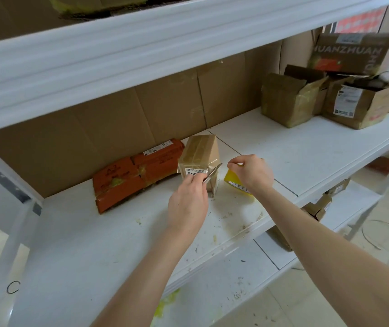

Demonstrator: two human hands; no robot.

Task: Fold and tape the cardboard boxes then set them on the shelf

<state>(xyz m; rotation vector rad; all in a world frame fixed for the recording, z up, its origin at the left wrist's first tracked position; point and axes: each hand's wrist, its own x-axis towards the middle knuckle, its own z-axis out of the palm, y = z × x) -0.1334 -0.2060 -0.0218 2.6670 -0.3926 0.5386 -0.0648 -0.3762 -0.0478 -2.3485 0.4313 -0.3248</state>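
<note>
Here the left grip (187, 201) pinches a blade (213, 173) at the box (200, 154) (on the shelf (306, 147)); the right grip (252, 174) pinches tape (219, 163).

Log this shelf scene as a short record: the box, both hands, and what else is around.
box: small brown box, taped, upright on white shelf
left hand: grips thin grey blade at the box
right hand: pinches clear tape strip
nearby: yellow tape dispenser, flat orange box, open boxes
</note>
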